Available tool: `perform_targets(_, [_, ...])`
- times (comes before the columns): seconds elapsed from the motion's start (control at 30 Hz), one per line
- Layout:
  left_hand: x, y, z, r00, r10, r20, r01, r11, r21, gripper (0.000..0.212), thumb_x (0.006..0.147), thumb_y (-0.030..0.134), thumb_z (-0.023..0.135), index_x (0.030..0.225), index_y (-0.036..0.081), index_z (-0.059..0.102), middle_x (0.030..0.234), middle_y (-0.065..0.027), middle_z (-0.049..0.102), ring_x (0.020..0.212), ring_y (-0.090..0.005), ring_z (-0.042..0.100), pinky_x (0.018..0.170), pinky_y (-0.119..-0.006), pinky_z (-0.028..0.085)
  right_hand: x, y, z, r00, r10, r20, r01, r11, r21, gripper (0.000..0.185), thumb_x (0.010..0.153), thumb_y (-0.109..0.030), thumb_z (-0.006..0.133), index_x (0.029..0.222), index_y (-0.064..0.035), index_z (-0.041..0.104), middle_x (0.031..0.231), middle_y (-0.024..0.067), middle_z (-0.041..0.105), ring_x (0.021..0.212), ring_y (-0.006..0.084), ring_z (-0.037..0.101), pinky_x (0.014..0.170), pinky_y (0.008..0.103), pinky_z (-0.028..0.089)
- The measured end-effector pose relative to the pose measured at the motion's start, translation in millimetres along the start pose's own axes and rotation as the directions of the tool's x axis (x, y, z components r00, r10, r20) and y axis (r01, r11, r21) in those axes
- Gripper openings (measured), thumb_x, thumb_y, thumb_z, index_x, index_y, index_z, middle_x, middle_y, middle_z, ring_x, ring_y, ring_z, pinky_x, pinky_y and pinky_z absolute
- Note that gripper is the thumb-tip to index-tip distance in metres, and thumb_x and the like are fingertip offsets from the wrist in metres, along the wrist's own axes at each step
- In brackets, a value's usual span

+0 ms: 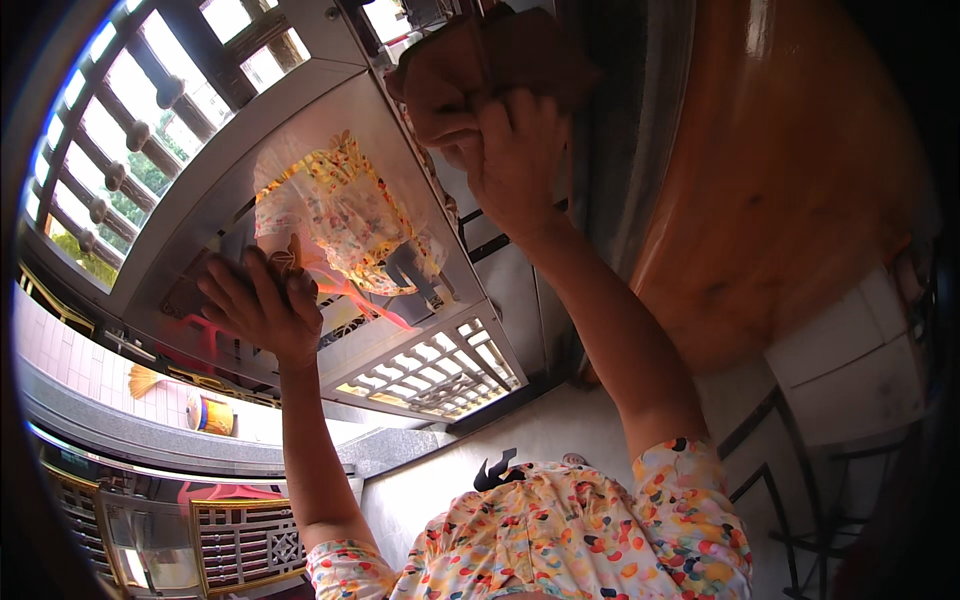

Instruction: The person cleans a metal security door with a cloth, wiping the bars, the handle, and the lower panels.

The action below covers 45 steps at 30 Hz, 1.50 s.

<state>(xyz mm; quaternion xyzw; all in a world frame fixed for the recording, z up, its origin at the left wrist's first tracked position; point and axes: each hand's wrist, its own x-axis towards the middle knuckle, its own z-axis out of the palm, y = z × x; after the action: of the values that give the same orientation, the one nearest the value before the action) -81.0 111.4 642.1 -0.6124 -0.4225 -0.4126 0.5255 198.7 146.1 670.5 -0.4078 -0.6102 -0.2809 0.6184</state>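
Note:
My right hand (pixel 521 154) grips a crumpled brown cloth (pixel 446 79) high up, beside the edge of a glossy, mirror-like door panel (pixel 352 105). The cloth is in shadow, and whether it touches the door edge I cannot tell. On the left, my left hand (pixel 262 304) is raised at the same panel, its fingers apart and nothing seen in it. Whether the palm rests on the surface is hidden. The panel reflects a floral shirt and a hand. Above it sits a barred grille (pixel 139 135) with turned knobs, bright daylight behind.
A brown wooden door (pixel 750 187) stands on the right. White boxes (pixel 847 352) and black metal legs (pixel 784 495) are at lower right. Past a stone sill (pixel 150 427) lie a broom (pixel 142 381) and a yellow drum-shaped container (pixel 210 415). A gold-framed grille (pixel 247 546) is at lower left.

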Motion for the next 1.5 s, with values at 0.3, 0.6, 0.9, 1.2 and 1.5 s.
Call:
perform_targets(0.3, [0,3,3,1.000,-0.022,0.005,0.022,0.999,-0.025,0.052,0.089,0.042,0.031,0.125,0.008,0.046,0.138,-0.0200,0.027,0.130,-0.0368,0.017,0.104,-0.048,0.000,-265,54,35,0.728,0.440,0.525,-0.594,0.788,0.163,0.012,0.075,-0.008,0.049,0.086,-0.0032,0.050,0.086,0.0138,0.047,0.082,0.0278,0.044,0.070,0.0394,0.035])
perform_targets(0.6, [-3,6,10,0.998,-0.060,-0.004,0.060,0.997,-0.039,0.050,0.089,0.044,0.031,0.127,0.014,0.045,0.137,-0.0190,0.029,0.131,-0.0357,0.016,0.103,-0.049,-0.002,-401,46,-14,0.565,0.527,0.635,-0.722,0.688,0.071,0.022,0.089,-0.019,0.037,0.089,-0.0003,0.048,0.074,0.0113,0.049,0.067,0.0216,0.048,0.064,0.0306,0.039])
perform_targets(0.9, [-7,-4,7,0.998,-0.067,-0.002,0.067,0.997,-0.047,0.046,0.085,0.040,0.039,0.126,0.019,0.046,0.136,-0.0185,0.030,0.130,-0.0376,0.019,0.100,-0.056,0.000,-141,-27,-20,0.765,0.501,0.405,-0.642,0.638,0.425,0.042,0.091,-0.032,0.040,0.094,0.0086,0.047,0.072,0.0157,0.053,0.069,0.0278,0.055,0.066,0.0381,0.042])
perform_targets(1.2, [-37,-1,-76,0.890,-0.035,0.455,0.190,0.935,-0.300,0.039,0.072,0.011,0.055,0.110,0.013,0.055,0.122,-0.0115,0.045,0.119,-0.0304,0.038,0.093,-0.057,0.025,-113,-22,18,0.942,0.145,0.304,-0.151,0.989,-0.006,0.015,0.073,-0.014,0.056,0.060,-0.0077,0.051,0.065,0.0112,0.055,0.062,0.0303,0.057,0.054,0.0386,0.041])
perform_targets(1.5, [-415,60,-375,-0.941,-0.151,0.302,0.104,0.722,0.684,0.031,0.074,0.013,0.051,0.103,0.010,0.062,0.107,-0.0159,0.058,0.099,-0.0289,0.056,0.079,-0.039,0.047,-164,22,25,0.840,-0.024,0.541,0.093,0.990,-0.102,0.029,0.090,-0.025,0.042,0.091,0.0017,0.054,0.093,0.0176,0.056,0.086,0.0250,0.056,0.072,0.0336,0.042])
